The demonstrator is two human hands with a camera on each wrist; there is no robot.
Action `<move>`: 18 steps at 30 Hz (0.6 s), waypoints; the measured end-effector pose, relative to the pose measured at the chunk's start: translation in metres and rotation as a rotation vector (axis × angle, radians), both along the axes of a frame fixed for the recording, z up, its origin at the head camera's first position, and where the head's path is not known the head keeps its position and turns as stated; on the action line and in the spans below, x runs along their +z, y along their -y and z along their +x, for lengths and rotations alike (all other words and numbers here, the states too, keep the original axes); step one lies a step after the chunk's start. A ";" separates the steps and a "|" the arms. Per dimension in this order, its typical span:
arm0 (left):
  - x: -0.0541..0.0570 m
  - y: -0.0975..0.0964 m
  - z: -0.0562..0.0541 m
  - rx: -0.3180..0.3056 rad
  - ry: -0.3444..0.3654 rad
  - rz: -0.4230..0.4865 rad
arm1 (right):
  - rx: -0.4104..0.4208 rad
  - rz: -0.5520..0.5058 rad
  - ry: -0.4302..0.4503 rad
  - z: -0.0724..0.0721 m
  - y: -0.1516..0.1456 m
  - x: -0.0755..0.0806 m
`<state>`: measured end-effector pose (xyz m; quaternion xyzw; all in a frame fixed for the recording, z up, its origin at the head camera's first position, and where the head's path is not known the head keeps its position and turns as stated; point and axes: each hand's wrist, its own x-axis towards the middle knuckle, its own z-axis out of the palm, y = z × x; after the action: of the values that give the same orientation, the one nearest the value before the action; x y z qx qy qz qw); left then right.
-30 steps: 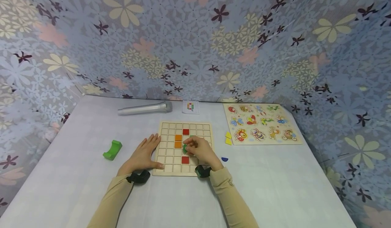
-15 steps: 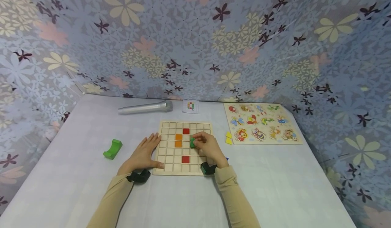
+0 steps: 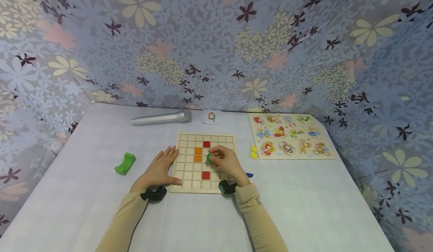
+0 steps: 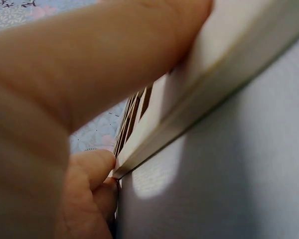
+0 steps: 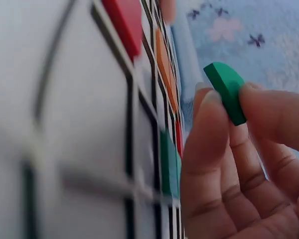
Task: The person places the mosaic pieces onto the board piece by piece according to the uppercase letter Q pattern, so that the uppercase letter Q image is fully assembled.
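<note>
A pale wooden grid board [image 3: 187,175] lies on the table. Flat along its left edge rests my left hand [image 3: 157,171], fingers straight and thumb on the near left corner. Over the board's right half, my right hand [image 3: 229,165] pinches a small green half-round tile [image 5: 226,89] between thumb and fingers. That tile is off the board. Two red tiles [image 3: 206,144] and two orange tiles [image 3: 198,154] sit in the grid. A green tile [image 5: 169,164] also sits in the grid in the right wrist view; my right hand hides it in the head view.
Behind the board are a silver microphone [image 3: 162,118] and a small pattern card [image 3: 212,116]. An insect picture puzzle [image 3: 292,139] lies at the right, beside yellow tiles [image 3: 253,151]. A blue piece [image 3: 249,175] is near my right wrist. A green arch block [image 3: 125,164] lies left.
My right hand, holding the green half-round tile, moved right and away over the board, then slightly back left. My left hand stayed on the board's edge.
</note>
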<state>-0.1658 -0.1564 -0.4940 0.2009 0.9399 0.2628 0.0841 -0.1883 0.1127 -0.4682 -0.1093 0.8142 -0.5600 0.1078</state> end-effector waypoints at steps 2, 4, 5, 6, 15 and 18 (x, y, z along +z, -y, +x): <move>0.000 0.000 0.000 -0.001 -0.003 0.004 | 0.036 0.009 0.015 0.003 0.006 0.000; 0.000 0.000 0.000 -0.002 0.001 0.010 | 0.079 0.034 0.030 0.006 0.012 -0.001; 0.000 0.000 0.000 -0.002 0.005 0.013 | 0.098 0.052 0.031 0.007 0.015 -0.001; 0.000 0.000 0.000 -0.003 0.007 0.014 | 0.115 0.067 0.033 0.009 0.017 -0.001; 0.000 0.000 -0.001 -0.001 0.004 0.011 | 0.187 0.157 -0.043 0.013 0.028 -0.006; 0.000 0.000 -0.001 0.001 0.010 0.008 | 0.200 0.182 -0.060 0.014 0.029 -0.005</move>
<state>-0.1667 -0.1566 -0.4942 0.1997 0.9386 0.2674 0.0877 -0.1747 0.0833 -0.4735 -0.1962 0.8496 -0.4666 0.1484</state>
